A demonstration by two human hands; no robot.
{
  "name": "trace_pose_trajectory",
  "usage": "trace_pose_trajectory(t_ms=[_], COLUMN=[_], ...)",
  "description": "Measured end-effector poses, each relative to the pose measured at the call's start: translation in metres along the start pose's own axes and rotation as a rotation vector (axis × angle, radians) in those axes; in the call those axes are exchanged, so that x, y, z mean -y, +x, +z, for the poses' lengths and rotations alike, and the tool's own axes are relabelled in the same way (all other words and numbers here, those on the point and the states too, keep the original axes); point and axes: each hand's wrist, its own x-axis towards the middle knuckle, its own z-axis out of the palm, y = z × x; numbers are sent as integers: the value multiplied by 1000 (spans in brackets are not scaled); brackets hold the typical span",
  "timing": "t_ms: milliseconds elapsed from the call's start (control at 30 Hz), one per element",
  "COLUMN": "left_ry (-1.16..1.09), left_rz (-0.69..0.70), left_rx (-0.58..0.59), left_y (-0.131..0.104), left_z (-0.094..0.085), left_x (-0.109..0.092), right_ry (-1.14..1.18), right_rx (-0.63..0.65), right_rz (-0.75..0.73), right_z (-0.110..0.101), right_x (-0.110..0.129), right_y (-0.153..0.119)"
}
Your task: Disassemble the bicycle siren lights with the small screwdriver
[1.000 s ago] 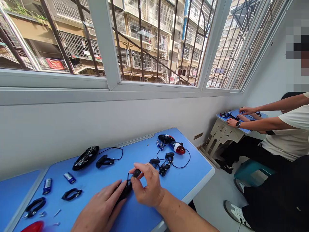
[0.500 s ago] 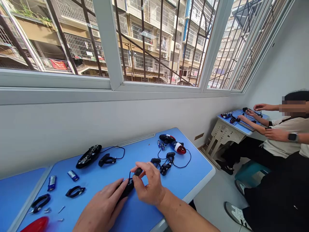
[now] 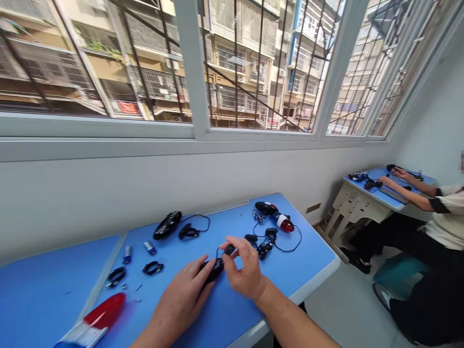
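Note:
My left hand (image 3: 188,292) is wrapped round a black oval device (image 3: 213,271) low over the blue table (image 3: 232,304). Just right of it, my right hand (image 3: 244,268) pinches a small black plug-like piece (image 3: 229,249) between thumb and fingers. A short black cord loops up between the device and that piece. Left of my hands lie a black ring clamp (image 3: 152,268), a second ring clamp (image 3: 116,276), two blue batteries (image 3: 149,248) and a few small screws (image 3: 138,287). Behind them is a black patterned device (image 3: 167,225) with a cord to a black clip (image 3: 188,231).
A red, white and blue light (image 3: 105,311) lies front left. At the back right are a red-and-blue light (image 3: 283,222), black corded parts (image 3: 265,250) and batteries. Beyond the right edge, a person (image 3: 447,217) sits by another blue table (image 3: 384,195), near a teal stool (image 3: 400,273).
The view has turned left, so things appear further right and more of the red light shows. My hands keep the same grips. Another person's outstretched arms at right have left the view.

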Motion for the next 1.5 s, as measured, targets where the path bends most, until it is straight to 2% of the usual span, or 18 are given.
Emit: trace_pose_trajectory(t_ms=[100, 200, 300, 467, 667, 900, 1300, 1500], left_ry=[11, 27, 74, 108, 125, 169, 143, 145], left_rz=[-33, -80, -136, -161, -145, -160, -147, -161], left_rx=[66, 171, 299, 386, 424, 492, 503, 507], left_y=[-2, 1, 5, 7, 10, 15, 14, 15], left_z=[-10, -14, -13, -11, -10, -14, -13, -16], left_x=[-15, -23, -25, -25, -25, -30, -28, -30], right_ry=[14, -11, -38, -45, -94, -259, -30, -64], right_rx=[26, 58, 148, 297, 393, 387, 367, 362], right_rz=[43, 83, 122, 224, 202, 160, 256, 216], right_z=[-4, -8, -13, -22, -26, -26, -30, -30], right_x=[8, 4, -6, -17, -19, -19, -23, -19], right_y=[1, -3, -5, -4, -4, 1, -5, -8])
